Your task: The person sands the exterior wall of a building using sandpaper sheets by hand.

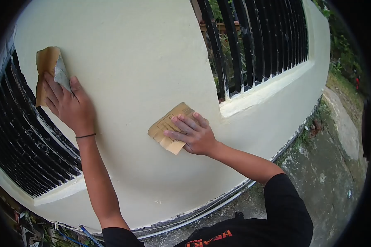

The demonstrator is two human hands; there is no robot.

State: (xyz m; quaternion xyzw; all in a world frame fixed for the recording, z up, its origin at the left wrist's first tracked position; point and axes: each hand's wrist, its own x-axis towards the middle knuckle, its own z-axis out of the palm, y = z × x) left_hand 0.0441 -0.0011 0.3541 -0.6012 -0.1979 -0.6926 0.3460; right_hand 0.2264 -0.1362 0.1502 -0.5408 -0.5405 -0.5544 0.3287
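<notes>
My left hand (73,106) presses a brown-backed sheet of sandpaper (48,59) to the cream wall (132,61), near the wall's edge by the left grille. One side of that sheet is folded over and shows a pale grey face. Lower and further right, my right hand (197,138) holds a second sheet of sandpaper (162,131) flat on the wall. Its brown back carries printing, partly covered by my fingers. The fingers of both hands look dusty, and a thin dark band circles my left wrist.
Black metal bars (268,39) fill an opening at upper right, above a pale ledge (272,88). Another black grille (33,140) is at left. Below the wall run a pale pipe (210,213) and rough concrete ground (313,177). Plants grow at far right.
</notes>
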